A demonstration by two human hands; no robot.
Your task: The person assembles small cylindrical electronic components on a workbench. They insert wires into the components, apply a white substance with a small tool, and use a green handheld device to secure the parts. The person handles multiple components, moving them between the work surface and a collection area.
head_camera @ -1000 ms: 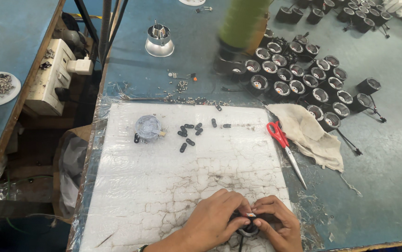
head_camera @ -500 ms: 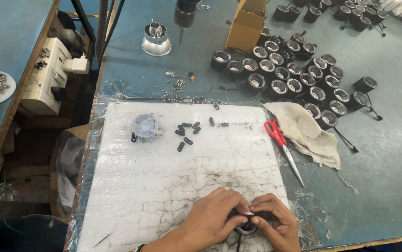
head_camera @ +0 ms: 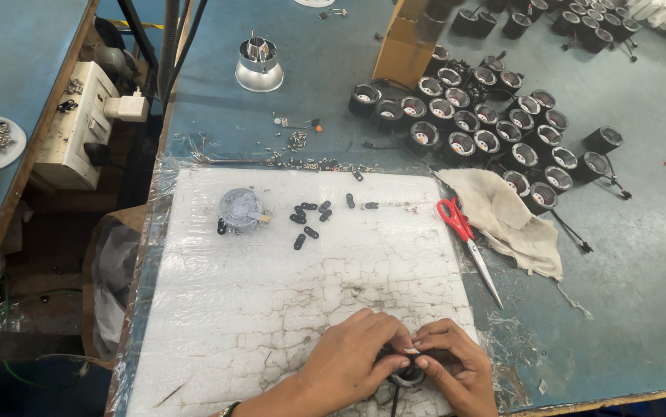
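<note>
My left hand and my right hand meet at the near edge of a white foam sheet. Together they grip a small black round lamp housing, mostly hidden under the fingers, with a dark cable running down from it. My fingertips pinch at its top. Several small black clips lie loose farther up the sheet, next to a small clear round container.
Red-handled scissors lie beside a crumpled beige cloth on the right. Several black lamp housings crowd the far right. A cardboard box, a silver reflector, loose screws and a white socket box sit farther off.
Both hands stay on the housing at the sheet's near edge, fingers shifting slightly. The view has drifted, and the object at the top near the cardboard box has left the frame.
</note>
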